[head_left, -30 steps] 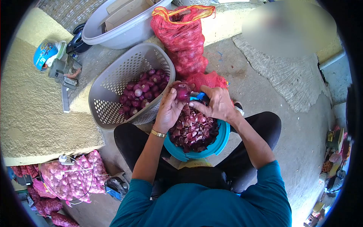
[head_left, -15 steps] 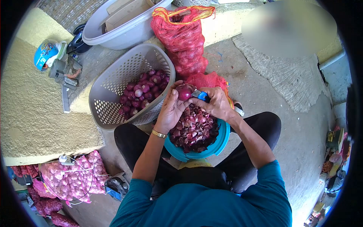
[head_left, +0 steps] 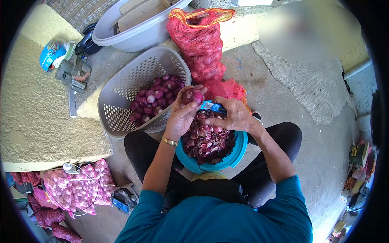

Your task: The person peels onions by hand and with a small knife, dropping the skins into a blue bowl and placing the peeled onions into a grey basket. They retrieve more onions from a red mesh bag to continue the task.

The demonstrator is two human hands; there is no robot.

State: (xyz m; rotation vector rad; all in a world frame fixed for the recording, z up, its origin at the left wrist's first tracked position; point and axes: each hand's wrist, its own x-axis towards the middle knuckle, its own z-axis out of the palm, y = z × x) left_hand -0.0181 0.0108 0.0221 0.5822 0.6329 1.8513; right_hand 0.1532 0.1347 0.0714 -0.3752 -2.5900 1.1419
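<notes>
Purple onion [head_left: 193, 96], held in left hand [head_left: 184, 113], palm up, thumb and fingers round its sides; sits up over the far-left rim of the teal tub [head_left: 242, 148], close to the basket's right edge. Right hand [head_left: 233, 115] over the tub's far-right rim, fingers curled on a blue tool [head_left: 212, 106], thumb stuck out left, apart from the onion; tool type can't be told, partly hidden. Tub between the knees, heaped with dry onion skins [head_left: 208, 141], front rim looks chipped. Gold-coloured wristband [head_left: 169, 141] on left wrist. Left of tub: grey perforated basket [head_left: 117, 91], whole onions [head_left: 154, 99] piled toward its right side. Past the basket's far-right corner, tall red mesh sack [head_left: 200, 48], full, orange-edged mouth open; smaller red mesh bag [head_left: 225, 90] just beyond tub. Grey basin [head_left: 150, 34] past the basket's far edge, cardboard inside. Rough yellowish ledge [head_left: 48, 117] at left, blue printed item [head_left: 52, 54] near its far end. Pink mesh bag [head_left: 79, 186] by the ledge's near edge, filled with pale bulbs, cable across.
</notes>
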